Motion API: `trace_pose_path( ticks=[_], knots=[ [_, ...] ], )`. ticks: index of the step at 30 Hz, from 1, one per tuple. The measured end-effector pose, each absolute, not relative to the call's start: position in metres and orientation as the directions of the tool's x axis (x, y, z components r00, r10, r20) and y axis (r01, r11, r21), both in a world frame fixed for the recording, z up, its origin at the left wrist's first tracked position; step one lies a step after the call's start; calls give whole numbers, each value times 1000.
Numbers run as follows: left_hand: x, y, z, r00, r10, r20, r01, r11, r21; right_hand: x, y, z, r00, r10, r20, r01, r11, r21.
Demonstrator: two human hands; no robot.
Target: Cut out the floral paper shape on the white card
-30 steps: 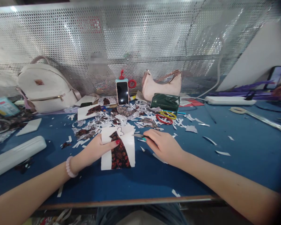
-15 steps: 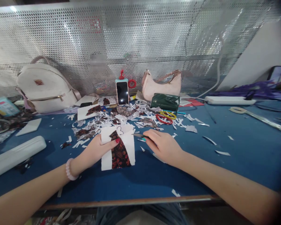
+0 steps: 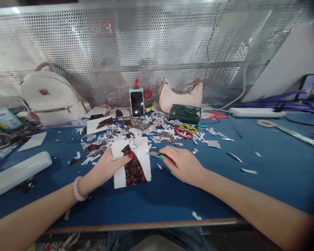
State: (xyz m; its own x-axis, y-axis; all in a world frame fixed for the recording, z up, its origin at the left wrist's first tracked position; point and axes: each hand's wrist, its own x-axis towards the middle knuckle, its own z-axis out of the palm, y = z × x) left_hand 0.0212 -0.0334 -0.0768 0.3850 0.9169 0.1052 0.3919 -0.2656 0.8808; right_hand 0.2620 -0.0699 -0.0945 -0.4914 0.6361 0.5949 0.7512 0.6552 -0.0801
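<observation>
Two hands, one patterned sheet, one small cutting tool on your blue table [image 3: 264,167].

From your left: one white backpack [image 3: 51,97] at the mesh screen, then your left hand [image 3: 104,167], fingers closed on one white sheet [image 3: 132,162] with a dark floral patch, held just above the table at centre. Behind it stands one phone [image 3: 136,103], with a heap of paper scraps [image 3: 136,130] between them. Your right hand [image 3: 181,164] pinches one slim blade [image 3: 155,153], its tip at the sheet's right edge. Further back lie one pink handbag [image 3: 180,96] and two scissors [image 3: 184,130], one with red handles, one with yellow.
</observation>
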Motion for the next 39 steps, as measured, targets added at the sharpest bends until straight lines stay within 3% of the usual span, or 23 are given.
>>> trace_pose_path(
  ticks=[5,10,17,26,39],
  knots=[
    [22,-32,-77,372,923,103,360,-246,900,258,-75,-94,-541,612,577,718,693,-61],
    [26,-38,-75,445,884,147,400,-343,850,258,-77,-93,-485,618,619,732,674,-100],
    [28,-42,-74,498,842,209,412,-441,797,257,-81,-91,-501,582,640,727,684,-52],
    [26,-41,-76,478,852,214,431,-439,788,261,-76,-90,-389,631,671,770,622,-138],
    [25,-43,-75,461,866,195,438,-413,799,262,-74,-92,-381,592,710,779,619,-98]
  ],
)
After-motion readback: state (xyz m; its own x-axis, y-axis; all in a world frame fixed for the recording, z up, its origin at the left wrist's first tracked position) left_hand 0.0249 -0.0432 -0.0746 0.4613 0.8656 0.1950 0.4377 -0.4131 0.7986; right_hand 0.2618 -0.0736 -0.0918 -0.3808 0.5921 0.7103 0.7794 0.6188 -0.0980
